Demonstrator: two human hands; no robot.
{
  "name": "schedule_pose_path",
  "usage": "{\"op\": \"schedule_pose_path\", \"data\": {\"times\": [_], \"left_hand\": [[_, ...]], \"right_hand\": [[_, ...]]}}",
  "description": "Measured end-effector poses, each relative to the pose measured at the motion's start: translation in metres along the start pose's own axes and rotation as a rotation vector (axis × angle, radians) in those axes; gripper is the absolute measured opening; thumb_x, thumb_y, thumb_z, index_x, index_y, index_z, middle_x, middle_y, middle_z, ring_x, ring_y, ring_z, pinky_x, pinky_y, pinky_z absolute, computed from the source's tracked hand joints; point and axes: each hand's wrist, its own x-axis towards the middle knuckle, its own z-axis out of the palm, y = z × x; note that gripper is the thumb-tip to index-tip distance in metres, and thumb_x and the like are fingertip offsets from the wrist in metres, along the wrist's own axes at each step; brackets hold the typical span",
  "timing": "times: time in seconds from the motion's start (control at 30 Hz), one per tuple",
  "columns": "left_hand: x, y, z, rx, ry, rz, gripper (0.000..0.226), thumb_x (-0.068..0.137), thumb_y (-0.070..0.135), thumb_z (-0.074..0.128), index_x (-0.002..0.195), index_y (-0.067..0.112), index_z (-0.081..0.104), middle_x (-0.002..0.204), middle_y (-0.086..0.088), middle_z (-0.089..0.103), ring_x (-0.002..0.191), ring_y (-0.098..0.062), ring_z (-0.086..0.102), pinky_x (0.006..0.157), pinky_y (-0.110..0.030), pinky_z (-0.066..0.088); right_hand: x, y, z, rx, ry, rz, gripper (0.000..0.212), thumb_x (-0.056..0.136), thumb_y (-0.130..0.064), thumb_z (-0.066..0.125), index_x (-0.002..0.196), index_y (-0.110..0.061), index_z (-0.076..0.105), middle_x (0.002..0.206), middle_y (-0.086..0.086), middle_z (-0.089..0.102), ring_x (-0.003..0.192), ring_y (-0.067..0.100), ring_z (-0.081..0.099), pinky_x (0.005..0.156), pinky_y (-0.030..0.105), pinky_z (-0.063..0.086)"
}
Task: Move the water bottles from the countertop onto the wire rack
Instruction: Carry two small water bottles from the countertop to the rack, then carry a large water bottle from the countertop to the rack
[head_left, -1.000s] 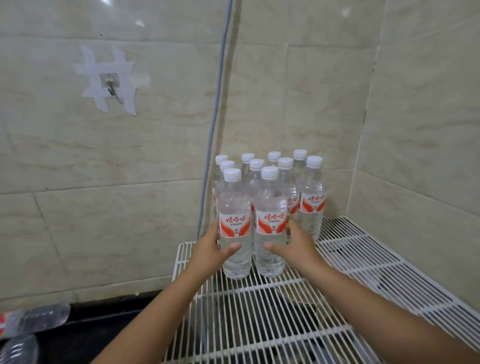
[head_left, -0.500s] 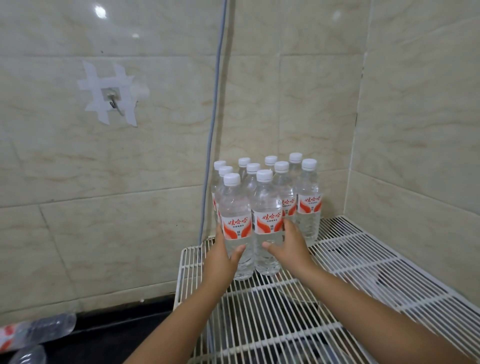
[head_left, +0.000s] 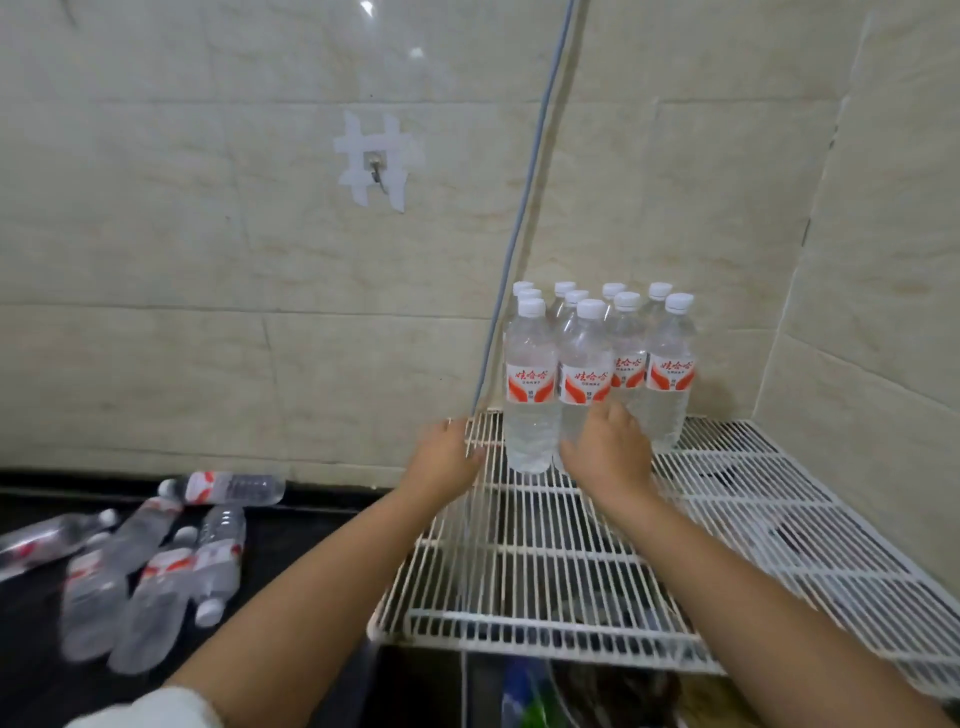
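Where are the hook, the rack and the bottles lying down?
hook (head_left: 377, 169), head view, on its metal middle.
rack (head_left: 545, 621), head view, on its front rim.
lying bottles (head_left: 156, 597), head view, on one bottle's body.

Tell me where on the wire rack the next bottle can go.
Bare wire rack lies in front of the standing bottles and to their right toward the side wall. The back-left corner is crowded: bottles packed together, left hand at the rack's left edge, right hand by the front row.

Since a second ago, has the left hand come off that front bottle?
Yes. The left hand has left the front-left bottle and shifted left, to the wire rack's left edge, holding nothing.
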Motion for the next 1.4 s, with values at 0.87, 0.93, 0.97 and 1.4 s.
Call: {"op": "schedule_pose_path", "data": {"times": [0.87,0.93,0.97,1.4], "left_hand": [[-0.389,-0.309,-0.194,0.522,0.084,-0.873,0.051,0.094,0.037,0.037,0.14,0.021,0.024,0.151,-0.004,0.021,0.141,-0.028,0.008,0.11,-0.056,0.011],[-0.408,-0.343,-0.214,0.532,0.069,-0.906,0.053,0.094,0.04,0.036,0.141,0.022,0.021,0.152,-0.004,0.018,0.141,-0.028,0.006,0.111,-0.055,0.01],[-0.415,-0.358,-0.225,0.533,0.064,-0.915,0.053,0.094,0.041,0.035,0.142,0.022,0.021,0.152,-0.004,0.017,0.141,-0.028,0.005,0.111,-0.055,0.009],[-0.391,-0.534,-0.306,0.532,0.113,-0.823,0.057,0.094,0.042,0.036,0.143,0.021,0.019,0.153,-0.01,0.012,0.142,-0.027,0.002,0.113,-0.051,0.006]], "right_hand": [[-0.263,-0.34,0.133,-0.016,-0.407,-0.879,0.037,0.087,-0.029,0.048,0.12,-0.011,0.047,0.128,0.01,0.047,0.12,0.029,0.04,0.099,0.044,0.033],[-0.281,-0.376,0.149,-0.019,-0.419,-0.906,0.038,0.088,-0.031,0.05,0.121,-0.012,0.046,0.131,0.01,0.044,0.123,0.029,0.037,0.102,0.048,0.03],[-0.29,-0.394,0.155,-0.006,-0.429,-0.914,0.04,0.088,-0.031,0.05,0.123,-0.012,0.045,0.133,0.01,0.042,0.126,0.029,0.035,0.104,0.05,0.028],[-0.328,-0.569,0.247,0.124,-0.451,-0.844,0.049,0.089,-0.034,0.048,0.132,-0.013,0.037,0.138,0.007,0.04,0.129,0.024,0.035,0.108,0.045,0.025]]}}
